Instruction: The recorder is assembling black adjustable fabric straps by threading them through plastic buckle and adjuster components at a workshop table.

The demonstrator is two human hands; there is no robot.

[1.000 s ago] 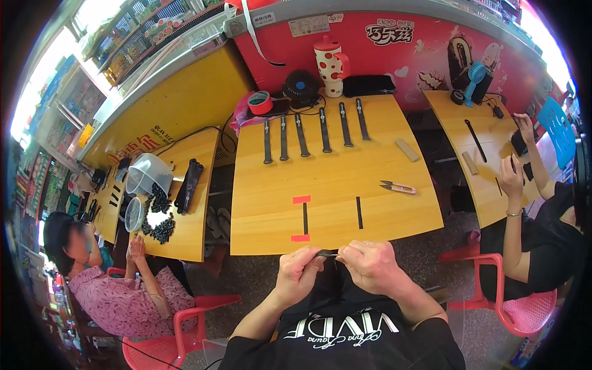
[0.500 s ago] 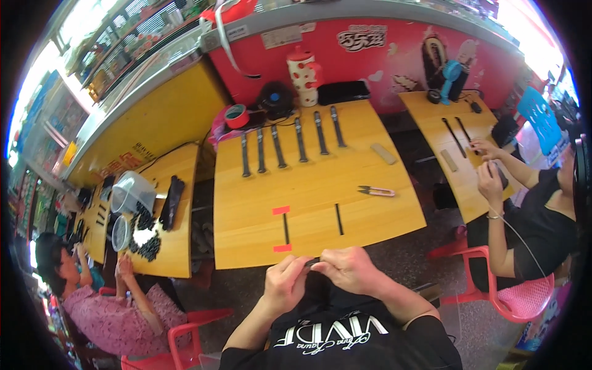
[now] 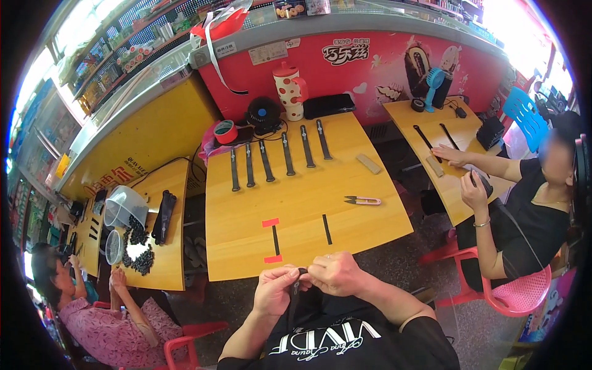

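Observation:
My left hand (image 3: 274,291) and my right hand (image 3: 336,273) meet over my lap, just off the front edge of the wooden table (image 3: 265,200). Between them they pinch a dark strap (image 3: 294,303); one end bends up at my fingertips, and its lower part hangs against my black shirt. Ahead of my left hand, a black strip (image 3: 275,239) lies between two red tape pieces. A second black strip (image 3: 327,229) lies farther right. Pink-handled thread snips (image 3: 364,200) rest beyond it. Several finished-looking dark straps (image 3: 286,154) lie in a row at the back.
A beige flat block (image 3: 369,163) lies at the right. Along the back stand a spotted tumbler (image 3: 288,92), a black fan (image 3: 263,116) and a tape roll (image 3: 226,131). Co-workers sit at side tables; the left one bears a clear tub (image 3: 125,206) and small black parts (image 3: 140,253).
The strap now hangs visibly below my fingers, and my left hand has turned and lowered slightly. The view has shifted. The right co-worker's hand has moved onto the side table.

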